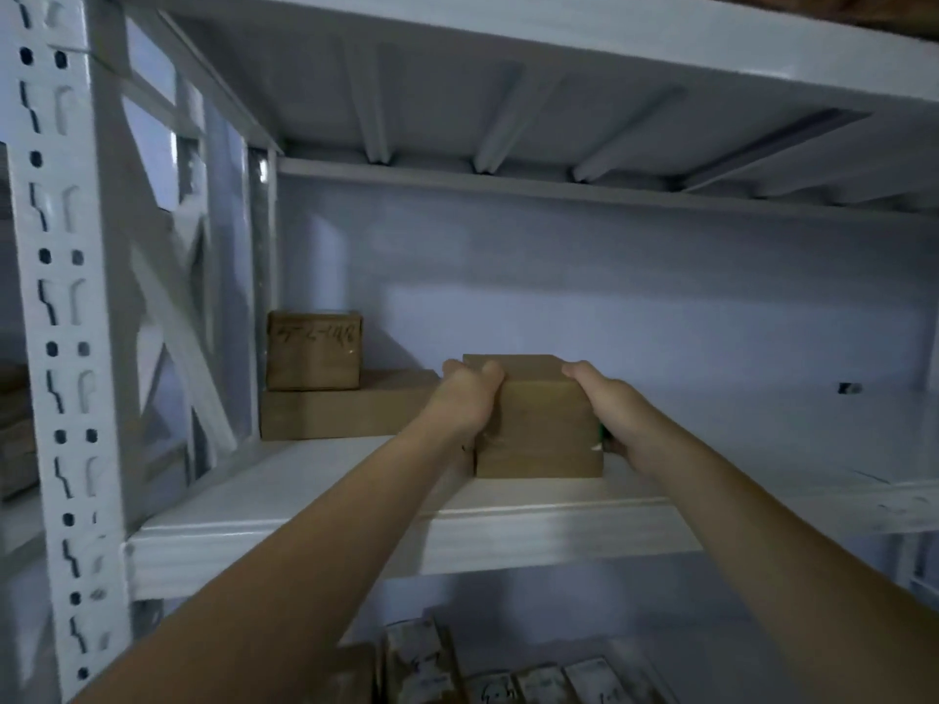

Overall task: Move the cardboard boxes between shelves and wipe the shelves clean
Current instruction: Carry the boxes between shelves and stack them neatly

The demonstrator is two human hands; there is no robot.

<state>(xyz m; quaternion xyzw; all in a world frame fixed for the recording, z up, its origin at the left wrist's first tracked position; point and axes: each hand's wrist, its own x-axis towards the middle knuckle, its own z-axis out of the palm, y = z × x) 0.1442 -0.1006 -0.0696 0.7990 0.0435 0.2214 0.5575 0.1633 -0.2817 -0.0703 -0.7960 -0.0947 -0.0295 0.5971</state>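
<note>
Two hands hold one brown box that sits near the front edge of the white shelf. The left hand grips the box's left side, with fingers curled over its top. The right hand grips the right side the same way. Something small and green peeks out by the right hand. In the back left corner of the shelf, a small box with writing on it sits on a flat box. More boxes lie on the shelf below.

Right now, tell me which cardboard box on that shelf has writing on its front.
The small box stacked on the flat box at the back left; the held box shows no writing.
</note>
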